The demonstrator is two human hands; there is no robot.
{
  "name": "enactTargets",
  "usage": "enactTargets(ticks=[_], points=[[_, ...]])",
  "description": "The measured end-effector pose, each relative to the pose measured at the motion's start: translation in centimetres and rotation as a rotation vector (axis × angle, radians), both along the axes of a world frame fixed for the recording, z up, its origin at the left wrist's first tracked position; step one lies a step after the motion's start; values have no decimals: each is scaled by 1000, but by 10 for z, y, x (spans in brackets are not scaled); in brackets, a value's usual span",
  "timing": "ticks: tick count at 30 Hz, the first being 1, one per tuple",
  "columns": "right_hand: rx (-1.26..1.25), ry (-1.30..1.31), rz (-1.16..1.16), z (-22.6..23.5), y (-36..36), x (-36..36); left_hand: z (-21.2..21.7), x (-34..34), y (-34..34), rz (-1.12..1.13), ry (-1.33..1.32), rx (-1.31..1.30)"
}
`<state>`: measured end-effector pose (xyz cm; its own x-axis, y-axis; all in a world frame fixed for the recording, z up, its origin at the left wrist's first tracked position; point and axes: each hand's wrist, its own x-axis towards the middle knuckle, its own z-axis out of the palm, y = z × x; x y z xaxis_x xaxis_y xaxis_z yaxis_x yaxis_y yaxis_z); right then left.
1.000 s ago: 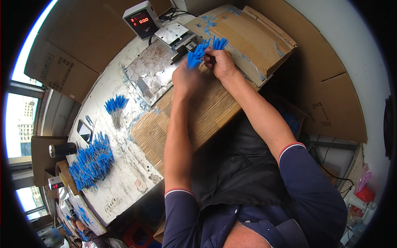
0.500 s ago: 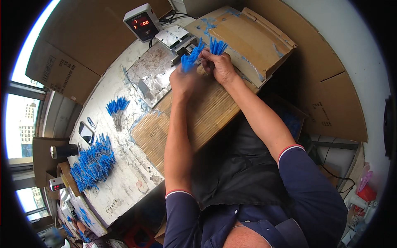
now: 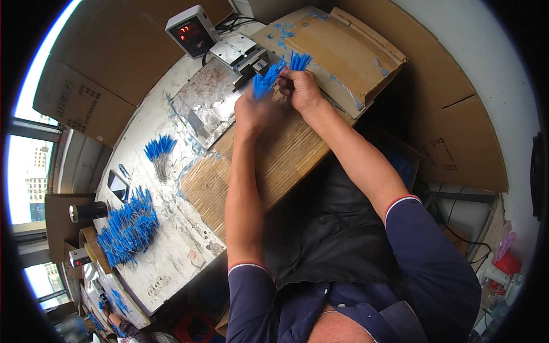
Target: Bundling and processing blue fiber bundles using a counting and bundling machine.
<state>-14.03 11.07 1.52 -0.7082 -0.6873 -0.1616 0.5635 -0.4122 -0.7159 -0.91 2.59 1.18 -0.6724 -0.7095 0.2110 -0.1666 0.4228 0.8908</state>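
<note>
A bundle of thin blue-ended wires (image 3: 264,86) rises out of my left hand (image 3: 250,114), which is closed round its lower part. Close by on the right, my right hand (image 3: 303,90) has thumb and fingers pinched together beside the top of that bundle. What lies in the pinch is too small to make out. A second bunch of blue-ended wires (image 3: 299,60) shows just beyond the right hand; whether that hand holds it, I cannot tell. Both hands are above the near side of a small metal fixture (image 3: 258,64) on a worn metal plate (image 3: 206,97).
A white box with a red display (image 3: 193,32) stands behind the plate. Cardboard (image 3: 209,191) covers the near table edge; a carton (image 3: 349,54) sits at far right. Leftward are a small bunch (image 3: 160,150), a large pile of wires (image 3: 128,226), a phone (image 3: 118,186) and a dark canister (image 3: 88,211).
The red characters on the display differ. My right hand's lower fingers have shifted slightly, and the left hand keeps its bundle. The whole view has moved a little.
</note>
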Motion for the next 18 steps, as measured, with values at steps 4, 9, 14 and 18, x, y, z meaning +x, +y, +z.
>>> enactTargets(ticks=[4, 9, 14, 18], points=[[17, -53, -15, 2, 0, -1, -4, -5, 4, -4, 17, -20], [66, 66, 94, 12, 1, -3, -6, 2, 5, 144, 295, 123], [325, 331, 217, 13, 4, 3, 2, 13, -5, 407, 479, 64], [374, 460, 190, 15, -8, 10, 1, 17, -12, 522, 499, 44]])
